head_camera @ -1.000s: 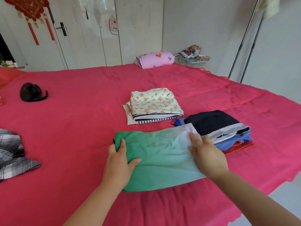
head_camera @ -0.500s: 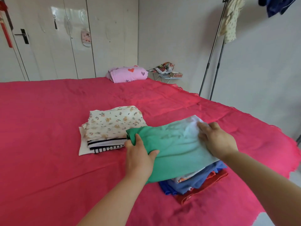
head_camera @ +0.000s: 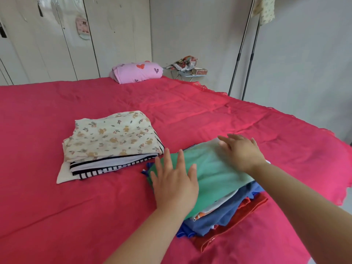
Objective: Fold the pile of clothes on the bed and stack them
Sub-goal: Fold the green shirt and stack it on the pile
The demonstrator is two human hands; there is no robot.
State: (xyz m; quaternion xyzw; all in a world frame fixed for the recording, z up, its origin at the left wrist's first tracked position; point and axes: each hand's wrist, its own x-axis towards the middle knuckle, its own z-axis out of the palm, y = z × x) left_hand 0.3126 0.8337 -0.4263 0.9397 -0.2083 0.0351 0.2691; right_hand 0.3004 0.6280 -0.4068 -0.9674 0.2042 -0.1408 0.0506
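Note:
A folded green garment lies on top of the right stack, above blue and red folded clothes. My left hand rests flat on the garment's near left end with fingers spread. My right hand lies flat on its far right end, fingers straight. To the left sits a second stack, a cream floral piece over striped and white ones. Both stacks rest on the red bed cover.
A pink pillow lies at the bed's far edge by the white wardrobe. A small table with clutter and a metal clothes stand are beyond the bed's far right. The bed edge runs along the right.
Both hands carried the green garment from the bed in front of me onto the right stack, then let go and flattened on top of it.

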